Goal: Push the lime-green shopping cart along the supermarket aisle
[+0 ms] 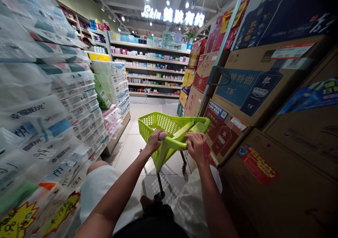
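Note:
A lime-green plastic shopping cart (pixel 163 153) on grey legs with casters stands before me, turned at an angle. My left hand (pixel 154 141) is closed at the near left end of its handle. A small pinkish-grey thing (pixel 162 135) shows at those fingers; I cannot make out its kind. On the near right part of the handle (pixel 181 146), my right hand (pixel 195 145) has its fingers curled over the bar. The cart's perforated basket wall (pixel 144 127) is in view, but much of its inside is hidden.
Stacked tissue packs (pixel 74 90) rise close on my left. Cardboard liquor cartons (pixel 237 83) line the right, beside a metal post (pixel 229 33) with a dark loop. Tiled floor (pixel 150 105) leads to skincare shelves (pixel 153 68) under a lit sign. A person's head (pixel 86 42) shows far left.

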A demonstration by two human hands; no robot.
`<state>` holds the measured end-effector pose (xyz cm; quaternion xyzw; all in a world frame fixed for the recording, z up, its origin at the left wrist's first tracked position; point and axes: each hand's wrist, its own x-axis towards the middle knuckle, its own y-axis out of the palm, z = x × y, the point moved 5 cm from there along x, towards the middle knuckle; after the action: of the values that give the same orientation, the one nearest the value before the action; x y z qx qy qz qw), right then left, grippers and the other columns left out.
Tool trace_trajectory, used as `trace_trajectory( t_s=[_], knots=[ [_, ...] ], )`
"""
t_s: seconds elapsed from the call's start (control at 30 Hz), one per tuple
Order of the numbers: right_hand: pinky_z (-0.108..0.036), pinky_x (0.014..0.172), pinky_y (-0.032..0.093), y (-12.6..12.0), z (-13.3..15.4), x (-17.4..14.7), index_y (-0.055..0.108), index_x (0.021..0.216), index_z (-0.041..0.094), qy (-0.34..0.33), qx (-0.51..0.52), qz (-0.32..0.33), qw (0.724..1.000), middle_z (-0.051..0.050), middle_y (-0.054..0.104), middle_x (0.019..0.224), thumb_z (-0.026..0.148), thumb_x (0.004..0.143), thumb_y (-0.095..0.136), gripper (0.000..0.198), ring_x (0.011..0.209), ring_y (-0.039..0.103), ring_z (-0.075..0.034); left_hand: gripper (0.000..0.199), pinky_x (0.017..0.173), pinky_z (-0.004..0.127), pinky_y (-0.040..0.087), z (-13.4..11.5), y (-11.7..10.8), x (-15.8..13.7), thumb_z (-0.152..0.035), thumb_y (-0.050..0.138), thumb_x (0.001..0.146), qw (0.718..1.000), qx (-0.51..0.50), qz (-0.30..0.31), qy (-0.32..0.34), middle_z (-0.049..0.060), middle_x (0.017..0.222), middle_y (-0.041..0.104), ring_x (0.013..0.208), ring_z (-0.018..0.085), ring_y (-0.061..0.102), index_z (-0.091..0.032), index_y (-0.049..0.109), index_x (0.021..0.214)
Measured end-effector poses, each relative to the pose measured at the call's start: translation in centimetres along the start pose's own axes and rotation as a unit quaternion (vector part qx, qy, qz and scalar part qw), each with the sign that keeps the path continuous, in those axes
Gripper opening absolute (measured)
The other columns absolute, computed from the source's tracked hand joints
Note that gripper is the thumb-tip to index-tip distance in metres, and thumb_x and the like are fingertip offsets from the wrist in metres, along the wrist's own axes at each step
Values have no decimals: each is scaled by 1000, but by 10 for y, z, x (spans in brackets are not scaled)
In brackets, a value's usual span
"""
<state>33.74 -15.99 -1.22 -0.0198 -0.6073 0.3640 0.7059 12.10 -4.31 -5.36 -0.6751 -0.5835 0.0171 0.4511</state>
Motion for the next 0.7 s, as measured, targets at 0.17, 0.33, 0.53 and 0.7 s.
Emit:
trace_trajectory(
  t_s=[0.17,0.33,0.53,0.7],
  knots=[
    [-39,94,34,19,37,-3,71,88,21,44,-146,10,988,-6,75,86,23,98,49,24,86,61,-22,58,95,38,55,-10,11,5,7,47,67,999,32,37,19,10,117,73,110,26,67,-17,69,115],
    [-38,88,35,28,44,-8,68,72,21,10,-185,-13,983,-4,71,70,24,101,48,35,76,56,-21,54,97,38,53,21,4,16,6,48,69,996,74,57,2,9,116,73,112,25,66,-19,70,112],
    [-38,100,36,21,21,-11,73,79,24,-21,-106,-38,993,-1,75,73,19,101,40,40,75,58,-19,55,100,41,53,59,-8,18,7,44,70,990,130,22,-56,11,113,75,111,27,66,-18,72,110],
    [-43,109,29,9,-4,-9,75,81,25,-2,-87,-20,996,1,76,76,20,100,42,39,80,61,-19,70,103,39,52,18,20,6,8,42,68,997,42,41,46,9,124,71,118,24,63,-21,68,126]
  ],
)
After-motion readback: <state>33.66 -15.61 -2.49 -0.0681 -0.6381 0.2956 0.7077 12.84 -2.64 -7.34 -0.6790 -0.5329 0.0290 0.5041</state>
